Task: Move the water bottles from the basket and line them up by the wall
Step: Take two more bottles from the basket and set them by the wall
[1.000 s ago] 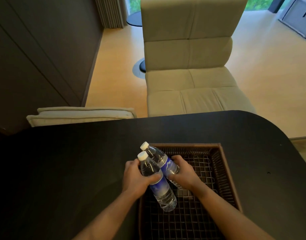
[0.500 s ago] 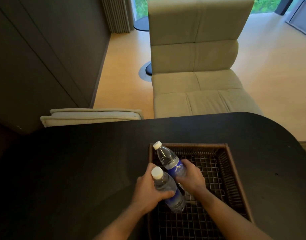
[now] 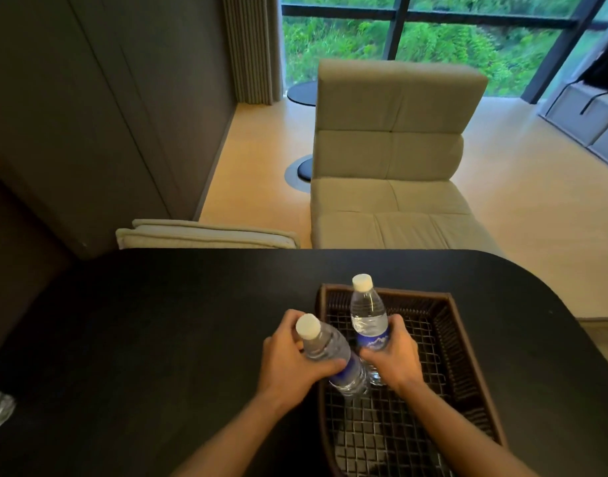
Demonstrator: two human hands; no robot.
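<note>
**Two bottles in hand over the basket**

Our left hand (image 3: 292, 359) grips the near bottle (image 3: 330, 356), cap tilted toward 11 o'clock. Our right hand (image 3: 392, 356) clasps the far bottle (image 3: 368, 318), upright, over the basket (image 3: 447, 342) at its 10 o'clock corner.

Daylight enters through the window (image 3: 433, 46) at the top, where the greenery looks bright and slightly washed. The floor (image 3: 537, 201) glows warm, while the wall (image 3: 89, 115) on the left and the black desk (image 3: 140, 339) stay dim with little detail. The hands (image 3: 295, 359) are evenly lit. Straight lines bow toward the edges, and the lower left corner is blurred.
</note>
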